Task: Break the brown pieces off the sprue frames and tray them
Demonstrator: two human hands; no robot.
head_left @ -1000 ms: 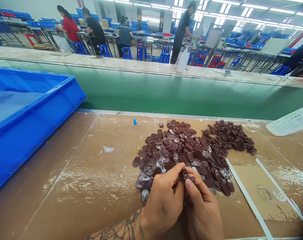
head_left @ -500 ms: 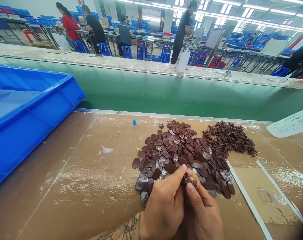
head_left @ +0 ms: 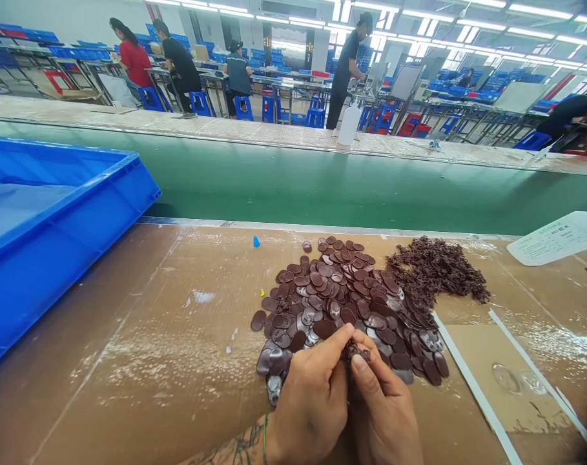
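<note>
My left hand [head_left: 315, 391] and my right hand [head_left: 385, 400] meet at the near edge of a heap of brown oval plastic pieces [head_left: 322, 284]. Between the fingertips of both hands is a small cluster of dark brown plastic bits [head_left: 355, 351]. Thumbs and forefingers are pinched on it, and the fingers cover part of it. Just behind and to the right lies a pile of small, spindly dark brown plastic pieces [head_left: 438, 268], touching the ovals.
A large blue crate [head_left: 80, 206] stands at the left. At the right lie a white plastic bottle [head_left: 555, 239] and a taped cardboard patch [head_left: 506, 381]. A green conveyor belt [head_left: 274, 187] runs behind the table. Several people work in the background.
The view has shifted slightly, so the heap and hands appear a little further left. Both hands keep their pinch on the brown bits, with small finger movements.
</note>
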